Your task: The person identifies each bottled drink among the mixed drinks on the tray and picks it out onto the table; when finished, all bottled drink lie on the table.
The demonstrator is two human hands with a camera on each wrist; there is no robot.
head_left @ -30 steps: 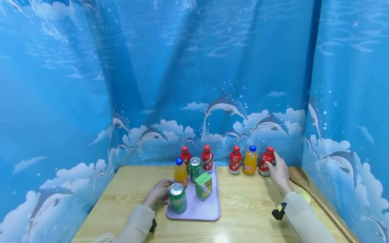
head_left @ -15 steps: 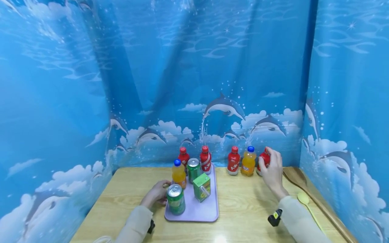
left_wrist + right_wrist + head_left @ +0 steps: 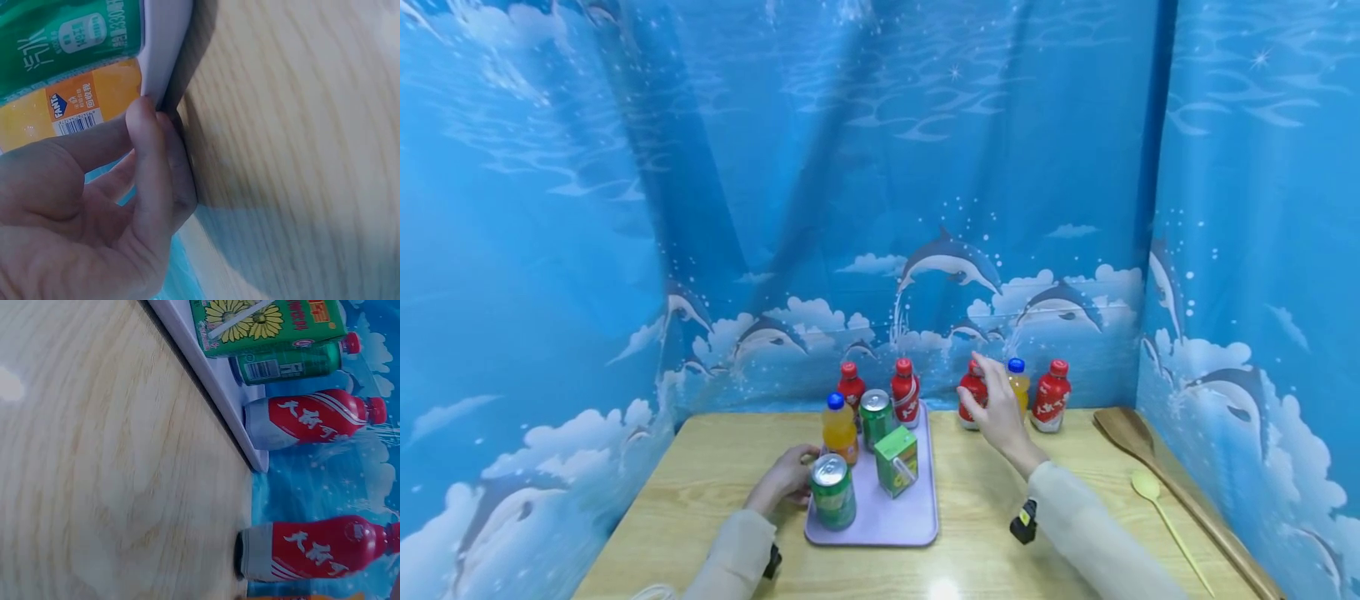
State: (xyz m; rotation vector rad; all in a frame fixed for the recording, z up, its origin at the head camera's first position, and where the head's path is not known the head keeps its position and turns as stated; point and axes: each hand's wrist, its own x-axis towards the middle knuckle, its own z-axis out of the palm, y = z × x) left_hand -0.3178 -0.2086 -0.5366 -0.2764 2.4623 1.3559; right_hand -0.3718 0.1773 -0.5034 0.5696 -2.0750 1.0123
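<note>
My left hand [image 3: 790,477] holds the left rim of a lilac tray [image 3: 887,529], its fingertips [image 3: 142,115] against the rim in the left wrist view. On the tray stand a green soda can [image 3: 833,500], an orange Fanta bottle [image 3: 839,435], a second green can [image 3: 876,421], a green juice carton [image 3: 896,467] and two red bottles [image 3: 905,398]. My right hand [image 3: 1002,414], fingers spread, is at another red bottle [image 3: 972,392] right of the tray, partly covering it; contact cannot be told. In the right wrist view this red bottle [image 3: 312,550] stands upright on the table, the hand unseen.
Beyond my right hand stand an orange drink bottle [image 3: 1019,387], partly hidden, and a red bottle [image 3: 1051,398]. A wooden spatula [image 3: 1180,483] and a yellow spoon [image 3: 1150,487] lie at the table's right. A blue dolphin curtain [image 3: 880,208] borders the table.
My right hand has left the rightmost red bottle, which stays standing, and moved left past the orange bottle to the red one nearest the tray. My left hand stays at the rim.
</note>
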